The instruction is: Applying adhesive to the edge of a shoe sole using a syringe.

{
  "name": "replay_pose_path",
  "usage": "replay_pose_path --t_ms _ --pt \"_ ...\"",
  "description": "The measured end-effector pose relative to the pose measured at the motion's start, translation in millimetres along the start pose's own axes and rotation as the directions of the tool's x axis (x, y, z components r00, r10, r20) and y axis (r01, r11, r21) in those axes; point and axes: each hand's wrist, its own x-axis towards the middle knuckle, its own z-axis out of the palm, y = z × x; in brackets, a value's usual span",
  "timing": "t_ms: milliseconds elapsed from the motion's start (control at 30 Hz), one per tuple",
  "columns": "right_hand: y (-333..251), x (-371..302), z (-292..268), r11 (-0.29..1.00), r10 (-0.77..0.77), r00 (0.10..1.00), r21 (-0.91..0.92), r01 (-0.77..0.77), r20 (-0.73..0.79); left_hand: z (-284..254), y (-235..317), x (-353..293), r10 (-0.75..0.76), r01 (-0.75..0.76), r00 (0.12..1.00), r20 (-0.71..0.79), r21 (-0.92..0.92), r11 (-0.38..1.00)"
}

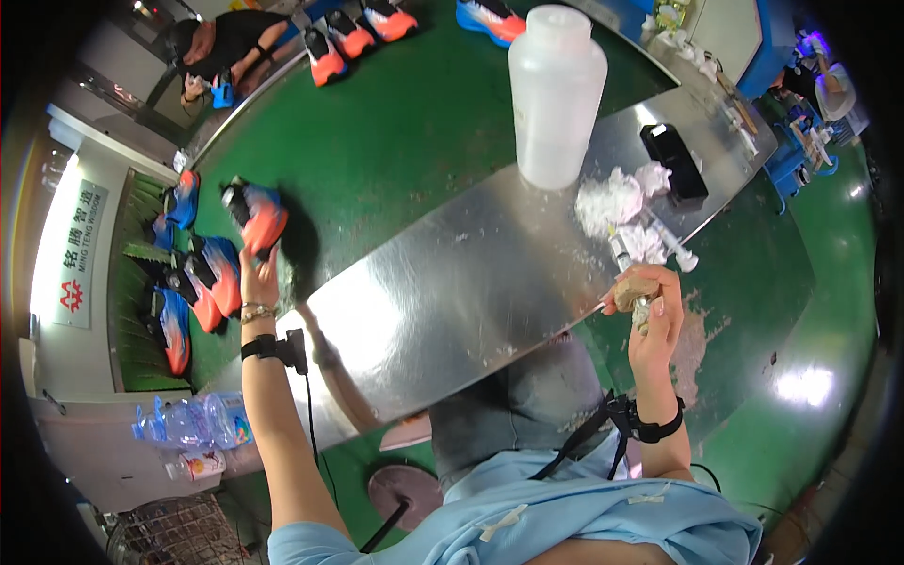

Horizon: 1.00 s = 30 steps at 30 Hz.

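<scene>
My left hand (259, 281) reaches to the left side of the green surface and grips a sneaker (259, 218) by its orange end. The sneaker has a dark opening and a blue side, slightly blurred. At the right, over the metal strip's front edge, my right hand (659, 315) is closed around a tan-brown lump (637, 290), possibly crumbly rubber. A thin pointed tip shows at its fingers; what it belongs to is hidden. Just beyond this hand lie syringes (670, 243) and crumpled white tissue (607, 202).
A large white plastic bottle (557, 104) stands on the metal strip (424, 273), near a black box (674, 165). Several sneakers (212, 273) sit on a rack at left, others (350, 36) at the far edge. Clear bottles (193, 422) are at lower left. Another person (231, 52) works at far left.
</scene>
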Motion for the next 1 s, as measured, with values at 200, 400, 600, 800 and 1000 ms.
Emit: replay_pose_path --t_ms 200,400,600,800,1000 --pt "27 25 -21 0.986 0.14 0.989 0.096 -0.135 -0.041 -49 13 31 0.084 0.09 0.905 -0.417 0.381 0.92" --pt "34 38 -46 0.885 0.314 0.931 0.412 -0.216 -0.185 110 -56 17 -0.208 0.142 0.953 0.219 0.284 0.948" --pt "42 32 -55 0.85 0.308 0.931 0.495 -0.178 -0.194 327 -172 20 -0.472 0.261 0.796 0.38 0.488 0.833" --pt "48 25 -49 0.835 0.356 0.908 0.511 -0.204 -0.219 468 -291 101 -0.612 0.521 0.625 0.485 0.325 0.789" --pt "47 26 -57 0.891 0.266 0.947 0.421 -0.172 -0.177 535 -335 155 -0.48 0.476 0.774 0.412 0.121 0.871"
